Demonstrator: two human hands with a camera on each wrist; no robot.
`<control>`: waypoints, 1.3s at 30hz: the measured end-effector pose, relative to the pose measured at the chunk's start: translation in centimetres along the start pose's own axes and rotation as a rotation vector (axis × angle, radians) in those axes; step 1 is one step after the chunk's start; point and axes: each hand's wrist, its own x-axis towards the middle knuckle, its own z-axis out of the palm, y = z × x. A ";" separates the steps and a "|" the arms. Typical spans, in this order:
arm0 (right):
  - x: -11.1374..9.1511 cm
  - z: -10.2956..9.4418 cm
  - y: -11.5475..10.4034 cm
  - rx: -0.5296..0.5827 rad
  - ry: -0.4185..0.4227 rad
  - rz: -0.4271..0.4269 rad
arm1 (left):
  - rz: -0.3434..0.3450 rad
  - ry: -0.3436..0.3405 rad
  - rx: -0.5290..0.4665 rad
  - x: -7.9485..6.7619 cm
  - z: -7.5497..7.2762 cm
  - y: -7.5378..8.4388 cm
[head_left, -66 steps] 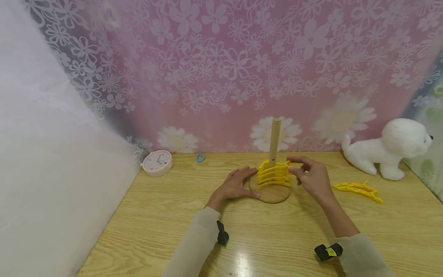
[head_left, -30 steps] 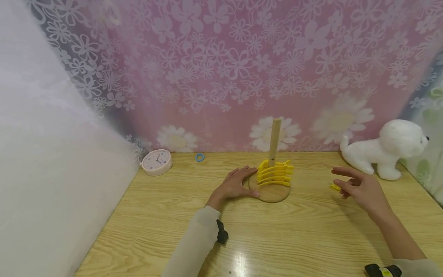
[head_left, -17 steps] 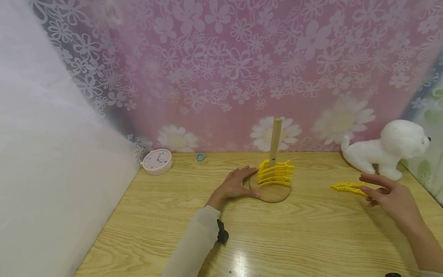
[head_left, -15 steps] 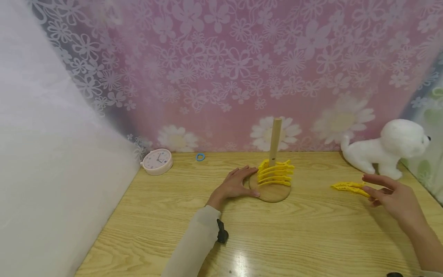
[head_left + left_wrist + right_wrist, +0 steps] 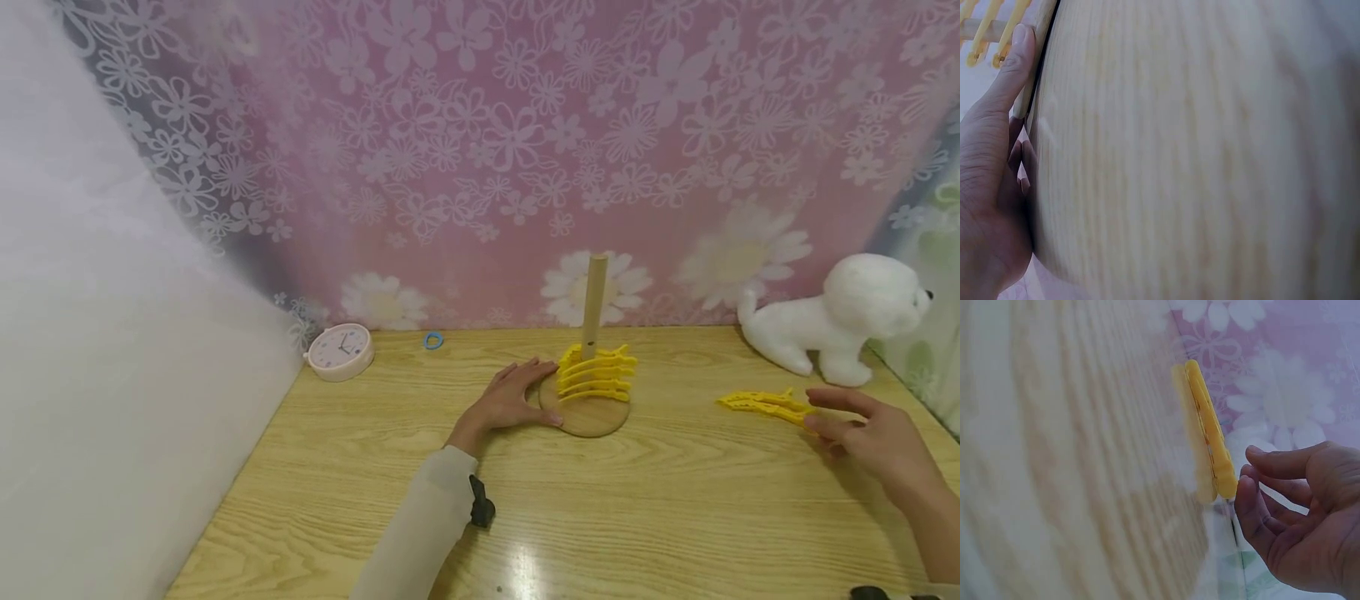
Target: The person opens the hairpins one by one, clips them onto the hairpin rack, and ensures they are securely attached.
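A pale wooden stand (image 5: 594, 321), a flat round base (image 5: 591, 423) with an upright cylindrical post (image 5: 596, 287), rests on the worktop (image 5: 675, 500). Slender, arched yellow plastic clips (image 5: 611, 385), stacked one above another, cross the post's lower end. Well apart, to the right, similar loose yellow plastic (image 5: 1211, 431) lies, long and arched; one clip or two, unclear.

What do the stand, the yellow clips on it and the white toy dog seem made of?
Stand: likely wood, smooth-looking, by its tan, timber-like tone; grain is unclear.
Yellow clips: probably smooth moulded plastic, given the bright, even colour and slender shape.
White toy dog: apparently matt plush, by its fuzzy, shineless coat.
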 end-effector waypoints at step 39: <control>-0.1 -0.5 -1.1 -0.176 -0.120 -0.041 | -0.007 0.001 0.005 -0.2 -0.1 0.2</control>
